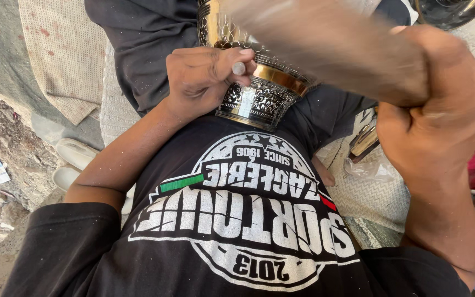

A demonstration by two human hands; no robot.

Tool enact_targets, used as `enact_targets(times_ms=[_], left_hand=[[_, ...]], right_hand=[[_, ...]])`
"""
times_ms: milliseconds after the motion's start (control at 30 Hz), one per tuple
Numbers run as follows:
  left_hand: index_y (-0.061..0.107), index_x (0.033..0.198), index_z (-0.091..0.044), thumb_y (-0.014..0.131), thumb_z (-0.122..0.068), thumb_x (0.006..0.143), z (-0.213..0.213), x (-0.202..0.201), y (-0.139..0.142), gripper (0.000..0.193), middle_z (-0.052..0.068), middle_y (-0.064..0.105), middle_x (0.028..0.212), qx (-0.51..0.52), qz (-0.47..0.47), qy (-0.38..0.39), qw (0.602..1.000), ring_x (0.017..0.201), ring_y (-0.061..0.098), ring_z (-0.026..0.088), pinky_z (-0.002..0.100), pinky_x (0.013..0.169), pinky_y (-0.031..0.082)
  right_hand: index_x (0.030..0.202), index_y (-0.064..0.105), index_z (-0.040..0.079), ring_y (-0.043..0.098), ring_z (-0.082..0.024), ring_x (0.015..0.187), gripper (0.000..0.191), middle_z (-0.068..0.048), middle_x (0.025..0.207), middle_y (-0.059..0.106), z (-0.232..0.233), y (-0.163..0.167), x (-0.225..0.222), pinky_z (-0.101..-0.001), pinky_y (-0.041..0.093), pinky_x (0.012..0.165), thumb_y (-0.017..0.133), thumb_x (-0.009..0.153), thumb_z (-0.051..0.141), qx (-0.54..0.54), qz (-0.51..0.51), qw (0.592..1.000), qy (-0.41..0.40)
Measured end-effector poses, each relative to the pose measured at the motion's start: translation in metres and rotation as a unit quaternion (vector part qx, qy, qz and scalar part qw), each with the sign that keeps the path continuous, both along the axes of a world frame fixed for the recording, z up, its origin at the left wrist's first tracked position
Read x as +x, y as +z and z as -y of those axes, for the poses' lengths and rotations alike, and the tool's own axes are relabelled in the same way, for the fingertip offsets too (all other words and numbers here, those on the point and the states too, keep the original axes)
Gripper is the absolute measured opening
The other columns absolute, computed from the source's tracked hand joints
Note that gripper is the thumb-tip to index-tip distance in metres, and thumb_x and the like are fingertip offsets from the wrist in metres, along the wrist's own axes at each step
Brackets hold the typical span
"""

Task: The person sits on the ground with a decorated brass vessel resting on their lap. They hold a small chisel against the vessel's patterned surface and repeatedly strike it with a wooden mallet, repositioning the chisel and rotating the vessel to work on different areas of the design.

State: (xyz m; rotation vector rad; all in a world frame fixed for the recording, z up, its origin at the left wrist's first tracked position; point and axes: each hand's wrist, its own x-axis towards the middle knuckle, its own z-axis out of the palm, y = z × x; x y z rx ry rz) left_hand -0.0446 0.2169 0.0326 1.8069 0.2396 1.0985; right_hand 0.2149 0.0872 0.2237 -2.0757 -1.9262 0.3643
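A: What fills the frame first?

B: The person's own black printed shirt across the lower half, seen from above. Pressed against the chest, just above it at top centre, sits an engraved brass vessel, gold and dark bands with chased patterning.

A: And the big blurred shape?

B: A wooden mallet, its long axis running from the upper centre down to the right. The right hand at the right of the frame is clenched around its handle end.

A: Where does the left hand sit?

B: The left hand lies left of centre, resting on the vessel's flank, fingers curled around a small metal punch. Only the grey blunt end shows, poking out toward the right between thumb and fingers.

A: So which way does the punch lie from the mallet?

B: Just below and left of the mallet's blurred head, near but apart. The left hand is the one touching the vessel; the right is well off it.

A: Anything smaller?

B: A few metal tools lie on woven matting at right.
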Motion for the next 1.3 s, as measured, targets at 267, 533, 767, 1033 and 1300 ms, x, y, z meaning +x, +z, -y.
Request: enact_targets(times_ms=[267,533,767,1033,1300], left_hand=[[0.063,0.142,-0.024,0.065,0.014,0.102,-0.001,-0.002,-0.001,0.055,0.006,0.078,0.102,-0.022,-0.036,-0.004,0.999,0.089,0.079,0.013,0.023,0.079,0.064],[0.059,0.148,-0.021,0.057,0.022,0.097,-0.005,0.001,-0.008,0.067,0.006,0.078,0.1,-0.018,0.025,-0.001,1.0,0.091,0.079,0.016,0.027,0.09,0.067],[0.07,0.126,-0.017,0.065,0.017,0.095,-0.005,-0.003,-0.009,0.046,0.005,0.078,0.097,-0.023,0.004,0.007,1.0,0.089,0.078,0.016,0.028,0.084,0.064],[0.073,0.114,-0.01,0.07,0.013,0.095,-0.005,-0.004,-0.01,0.03,0.006,0.078,0.09,-0.036,-0.01,0.024,0.999,0.083,0.078,0.017,0.026,0.078,0.062],[0.066,0.128,-0.016,0.064,0.019,0.095,-0.005,-0.009,-0.015,0.049,0.006,0.078,0.098,-0.044,0.011,0.012,0.999,0.09,0.079,0.018,0.028,0.08,0.064]], right_hand=[[0.124,0.069,0.01,0.062,-0.025,0.078,0.043,-0.007,0.098,0.069,-0.019,0.01,-0.014,-0.0347,0.047,0.073,0.073,0.085,-0.009,0.007,0.125,0.991,0.038],[0.127,0.07,0.012,0.06,-0.025,0.082,0.054,-0.005,0.101,0.068,-0.009,0.004,-0.003,-0.0342,0.045,0.08,0.068,0.078,-0.01,0.003,0.181,0.98,0.08],[0.133,0.065,0.01,0.062,-0.028,0.094,0.064,-0.009,0.107,0.066,-0.01,0.002,-0.001,-0.0351,0.043,0.083,0.059,0.074,-0.013,0.018,0.12,0.99,0.074],[0.127,0.067,0.008,0.063,-0.029,0.086,0.052,-0.01,0.102,0.067,-0.034,0.014,-0.019,-0.0359,0.048,0.081,0.061,0.08,-0.013,-0.003,0.073,0.997,0.035],[0.113,0.072,0.008,0.061,-0.027,0.082,0.041,-0.007,0.101,0.071,-0.038,0.019,-0.028,-0.0355,0.048,0.076,0.074,0.077,-0.011,0.018,0.268,0.957,0.109]])
